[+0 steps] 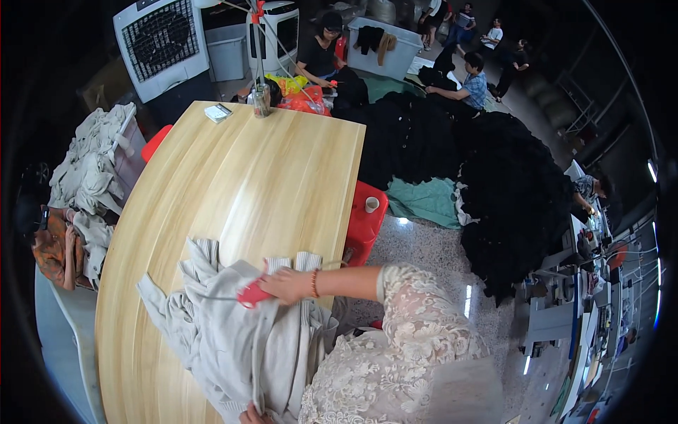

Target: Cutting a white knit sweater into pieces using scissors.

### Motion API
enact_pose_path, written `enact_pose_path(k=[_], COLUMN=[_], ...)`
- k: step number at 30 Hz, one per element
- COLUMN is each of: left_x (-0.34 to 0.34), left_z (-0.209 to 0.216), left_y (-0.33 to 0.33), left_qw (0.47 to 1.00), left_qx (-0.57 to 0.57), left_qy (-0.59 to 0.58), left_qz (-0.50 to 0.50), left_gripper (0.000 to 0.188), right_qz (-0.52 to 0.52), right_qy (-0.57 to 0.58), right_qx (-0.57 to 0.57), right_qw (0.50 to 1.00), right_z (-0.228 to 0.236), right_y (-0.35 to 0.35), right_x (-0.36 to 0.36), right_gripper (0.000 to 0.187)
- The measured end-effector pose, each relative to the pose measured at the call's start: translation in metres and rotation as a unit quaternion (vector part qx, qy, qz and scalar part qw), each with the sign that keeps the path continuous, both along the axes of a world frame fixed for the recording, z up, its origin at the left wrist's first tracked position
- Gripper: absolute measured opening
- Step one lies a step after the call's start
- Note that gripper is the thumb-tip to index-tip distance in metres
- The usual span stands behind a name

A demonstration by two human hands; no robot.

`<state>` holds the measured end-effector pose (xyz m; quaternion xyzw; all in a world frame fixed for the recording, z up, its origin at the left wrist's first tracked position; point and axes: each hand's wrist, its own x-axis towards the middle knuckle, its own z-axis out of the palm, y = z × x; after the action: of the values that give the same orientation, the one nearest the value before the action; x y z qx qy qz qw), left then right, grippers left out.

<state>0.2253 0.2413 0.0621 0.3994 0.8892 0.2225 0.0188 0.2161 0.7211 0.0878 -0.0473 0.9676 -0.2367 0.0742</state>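
Note:
A heap of light grey knit sweaters (240,346) with ribbed cuffs and hems lies on the near end of the wooden table (282,177). My right hand (286,285), wearing a bead bracelet, is closed around a red hand tool (253,293) just above the cloth. A thin grey line runs left from the tool; its exact kind does not show. At the lower edge my left hand (253,415) is partly cut off, its fingers closed on the bottom of the top sweater.
A glass jar (261,102) and a small box (217,113) stand at the table's far end. On the right are a red stool (364,219) with a paper cup (371,204) and big piles of black garments (515,205). Co-workers sit around; a person (60,247) handles grey knits at left.

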Motion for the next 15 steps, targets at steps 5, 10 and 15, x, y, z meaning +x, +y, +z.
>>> enact_pose_path(k=[5, 10, 15], left_x=[0.01, 0.011, -0.004], left_z=[0.038, 0.035, 0.062], left_y=[0.052, 0.064, 0.071], left_qw=[0.992, 0.997, 0.995], left_qx=[-0.066, -0.017, -0.004], left_qy=[-0.078, -0.052, 0.001], left_qz=[0.073, 0.049, 0.103], left_gripper=[0.037, 0.029, 0.021], right_qz=[0.002, 0.052, -0.078], right_qy=[-0.083, -0.066, 0.077], right_qx=[-0.085, -0.062, -0.018], right_qw=[0.993, 0.995, 0.994], right_z=[-0.032, -0.012, -0.005], right_y=[-0.004, 0.013, 0.013], right_x=[0.039, 0.026, 0.008], right_gripper=[0.044, 0.038, 0.029])
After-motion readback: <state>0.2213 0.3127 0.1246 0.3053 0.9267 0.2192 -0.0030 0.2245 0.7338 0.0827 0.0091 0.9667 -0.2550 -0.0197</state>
